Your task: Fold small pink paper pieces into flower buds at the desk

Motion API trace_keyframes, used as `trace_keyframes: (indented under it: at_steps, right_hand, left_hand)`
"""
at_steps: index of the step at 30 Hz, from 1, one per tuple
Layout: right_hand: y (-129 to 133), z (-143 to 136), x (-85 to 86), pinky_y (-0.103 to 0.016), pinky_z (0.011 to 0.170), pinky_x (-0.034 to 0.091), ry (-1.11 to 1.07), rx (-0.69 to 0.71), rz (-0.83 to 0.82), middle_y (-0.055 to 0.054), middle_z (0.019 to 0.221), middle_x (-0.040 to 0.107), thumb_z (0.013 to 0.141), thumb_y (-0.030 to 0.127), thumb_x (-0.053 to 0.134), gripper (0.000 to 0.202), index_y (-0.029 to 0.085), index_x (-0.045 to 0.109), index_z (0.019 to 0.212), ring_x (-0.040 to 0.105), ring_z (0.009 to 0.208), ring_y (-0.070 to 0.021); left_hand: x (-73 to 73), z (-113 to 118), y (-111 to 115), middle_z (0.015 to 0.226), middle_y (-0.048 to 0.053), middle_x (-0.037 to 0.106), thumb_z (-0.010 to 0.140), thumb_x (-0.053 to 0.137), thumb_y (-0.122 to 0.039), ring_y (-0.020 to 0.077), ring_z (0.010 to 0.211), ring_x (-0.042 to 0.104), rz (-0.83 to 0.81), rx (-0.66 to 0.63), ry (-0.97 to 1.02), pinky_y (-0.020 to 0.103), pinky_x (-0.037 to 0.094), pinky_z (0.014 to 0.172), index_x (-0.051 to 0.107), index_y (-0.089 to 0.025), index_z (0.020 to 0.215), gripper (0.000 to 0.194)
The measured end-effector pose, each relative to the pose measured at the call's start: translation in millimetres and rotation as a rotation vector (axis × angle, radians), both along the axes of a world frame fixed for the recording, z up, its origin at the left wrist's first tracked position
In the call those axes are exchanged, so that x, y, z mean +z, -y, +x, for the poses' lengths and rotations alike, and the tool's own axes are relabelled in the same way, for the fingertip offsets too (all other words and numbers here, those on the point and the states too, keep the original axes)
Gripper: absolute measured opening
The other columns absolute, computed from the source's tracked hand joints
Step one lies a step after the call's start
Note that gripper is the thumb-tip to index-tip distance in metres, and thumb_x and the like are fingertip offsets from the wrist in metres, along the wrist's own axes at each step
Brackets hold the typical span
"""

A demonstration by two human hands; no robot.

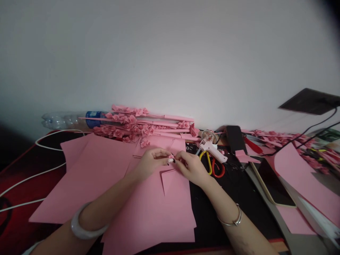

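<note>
Took the glue gun as reference for all positions. Found a small folded piece of pink paper left of the glue gun and slightly nearer, above large pink sheets. Pinched it from one side with the left hand, thumb and fingertips drawn narrow onto it; pinched it from the other side with the right hand, thumb and forefinger likewise close together. Could not tell the exact folds, mostly covered by fingertips. Wore a white bangle on the left wrist, a metal bracelet on the right.

Logged a smaller pink sheet on the large ones, left of the glue gun and nearer. Noted scissors with yellow and red loops at the near side of the glue gun, partly hidden by it; could not tell whether touching. Saw a loose paper rose well left of the glue gun, bundled paper flowers beyond that. Recorded a clear bottle far left of the glue gun, a black phone near its right side.
</note>
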State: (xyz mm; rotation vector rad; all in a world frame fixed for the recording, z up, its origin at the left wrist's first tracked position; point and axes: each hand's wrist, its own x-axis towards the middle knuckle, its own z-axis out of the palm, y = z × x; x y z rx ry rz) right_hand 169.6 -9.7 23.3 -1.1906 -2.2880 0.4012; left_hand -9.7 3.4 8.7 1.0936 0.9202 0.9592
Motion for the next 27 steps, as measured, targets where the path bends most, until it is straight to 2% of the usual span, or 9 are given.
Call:
trace_keyframes:
  at_steps: [7,14,21,27]
  right_hand:
    - [4.5,-3.4,-1.4,-0.022,0.057,0.037,0.178,-0.059,0.102,-0.004,0.068,0.059,0.089,0.026,0.042,0.019,0.017,0.055,0.077,0.053,0.059,-0.0127]
    - [6.5,-6.8,-2.6,-0.023,0.061,0.041,0.102,-0.01,0.049,-0.005,0.078,0.06,0.088,0.017,0.039,0.012,0.018,0.05,0.088,0.055,0.066,-0.014]
    - [6.8,-9.1,-4.1,-0.023,0.061,0.039,0.037,-0.06,0.001,-0.003,0.072,0.057,0.085,0.016,0.041,0.008,0.019,0.047,0.082,0.052,0.063,-0.014]
    - [7.4,-9.8,-3.1,-0.023,0.059,0.037,-0.006,-0.034,-0.046,-0.001,0.07,0.053,0.085,0.012,0.039,0.012,0.02,0.045,0.078,0.049,0.061,-0.0137]
  left_hand:
    - [-3.0,0.0,-1.5,0.071,0.001,0.066,0.059,0.074,-0.022,0.0146,0.07,0.062,0.07,-0.001,-0.021,0.03,0.051,0.07,0.062,-0.014,0.073,0.019]
    - [-2.2,-1.8,-0.5,0.075,0.002,0.066,0.067,0.07,-0.026,0.0119,0.067,0.06,0.014,-0.013,0.018,0.027,0.05,0.067,0.065,-0.014,0.08,0.019]
    - [-7.7,-1.8,-1.6,0.084,0.003,0.069,0.068,0.07,-0.025,0.0138,0.077,0.062,0.018,-0.063,0.071,0.03,0.051,0.076,0.068,-0.015,0.088,0.023]
    - [-6.9,-1.9,-1.0,0.075,0.002,0.069,0.066,0.071,-0.027,0.0141,0.072,0.063,-0.012,-0.047,0.077,0.032,0.053,0.076,0.07,-0.015,0.085,0.022]
